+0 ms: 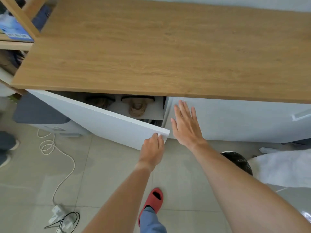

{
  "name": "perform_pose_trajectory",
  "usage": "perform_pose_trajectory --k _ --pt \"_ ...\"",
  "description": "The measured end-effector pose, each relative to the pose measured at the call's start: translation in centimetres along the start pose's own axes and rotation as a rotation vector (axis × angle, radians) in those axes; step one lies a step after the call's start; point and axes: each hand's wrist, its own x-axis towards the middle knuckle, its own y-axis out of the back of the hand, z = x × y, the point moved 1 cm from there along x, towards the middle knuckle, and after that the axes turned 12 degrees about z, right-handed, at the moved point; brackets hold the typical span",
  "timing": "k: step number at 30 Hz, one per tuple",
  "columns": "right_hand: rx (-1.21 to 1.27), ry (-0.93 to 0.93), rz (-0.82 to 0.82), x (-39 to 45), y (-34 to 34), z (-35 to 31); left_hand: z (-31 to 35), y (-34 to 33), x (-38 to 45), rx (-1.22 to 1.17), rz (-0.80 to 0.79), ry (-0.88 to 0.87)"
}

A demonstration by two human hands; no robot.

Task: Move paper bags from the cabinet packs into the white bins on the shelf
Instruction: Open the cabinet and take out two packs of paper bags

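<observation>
Your left hand [152, 147] pinches corner of half-open cabinet door [107, 118]; right hand [186, 124] spread flat just right of door. Paper bags [137, 107] behind door, handles coiled: likely light, floppy; grip bundle body, not handles.

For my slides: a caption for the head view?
Left hand grips the open cabinet door; right hand open by the shut door.

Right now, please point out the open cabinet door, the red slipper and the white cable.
cabinet door [101, 118], head view, middle of its white front.
red slipper [155, 199], head view, its top strap.
white cable [67, 172], head view, its long run on the floor.
</observation>
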Motion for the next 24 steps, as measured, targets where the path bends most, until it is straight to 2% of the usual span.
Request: perform_pose_trajectory --k 5,10,13,20,24 --pt "0.000 -0.046 -0.121 -6.1 -1.3 -4.9 -5.6 3.6 -6.5 -0.046 -0.015 0.039" --pt "0.054 -0.055 -0.153 -11.0 -2.9 -12.4 -11.3 7.0 -13.4 0.008 0.085 0.089" --pt "0.114 -0.047 -0.191 -13.8 -3.6 -17.4 -15.3 9.7 -17.2 -0.061 0.177 0.239" --pt "0.150 -0.002 -0.269 -20.2 -5.0 -28.2 -23.7 18.0 -22.9 -0.116 0.357 0.425" --pt "0.201 0.036 -0.311 -23.0 -5.3 -34.5 -28.5 22.2 -25.4 -0.297 0.457 0.570"
